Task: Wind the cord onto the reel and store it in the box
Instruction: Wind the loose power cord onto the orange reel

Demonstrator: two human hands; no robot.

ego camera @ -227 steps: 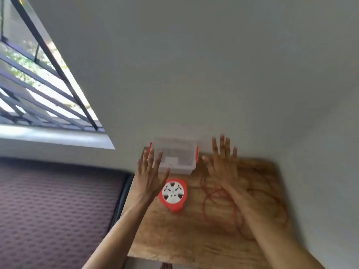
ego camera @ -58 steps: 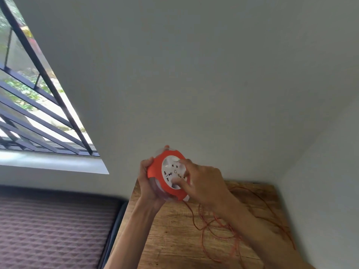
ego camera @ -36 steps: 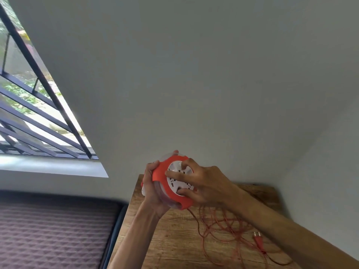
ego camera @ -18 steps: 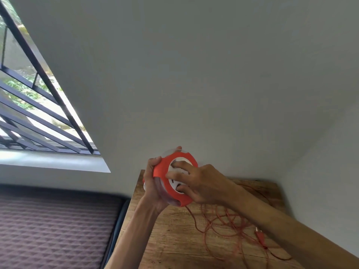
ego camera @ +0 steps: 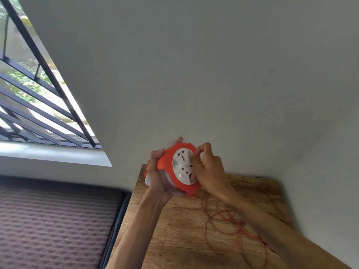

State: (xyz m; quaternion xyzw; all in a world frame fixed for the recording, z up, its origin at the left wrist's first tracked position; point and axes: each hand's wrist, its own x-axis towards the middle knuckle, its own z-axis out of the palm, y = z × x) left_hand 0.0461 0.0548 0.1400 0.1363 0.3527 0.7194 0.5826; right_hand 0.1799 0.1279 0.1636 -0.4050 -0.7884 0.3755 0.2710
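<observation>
I hold an orange cord reel (ego camera: 168, 167) with a white socket face up in the air above the wooden table (ego camera: 174, 230). My left hand (ego camera: 157, 179) grips its back and rim from the left. The fingers of my right hand (ego camera: 208, 169) press on the white centre disc. A thin orange cord (ego camera: 223, 220) hangs from the reel's underside and lies in loose loops on the table to the right. The box is hidden behind the reel and my hands; only a clear edge (ego camera: 174, 141) and a red clip (ego camera: 148, 167) show.
The table stands in a corner, with grey walls (ego camera: 194, 74) behind and to the right. A patterned mattress (ego camera: 54, 226) lies left of the table. A barred window (ego camera: 29, 94) is at the upper left.
Both hands lifted the reel off the table. Since half a second ago my right fingers have shifted round the white disc and the reel's face has tilted more toward me.
</observation>
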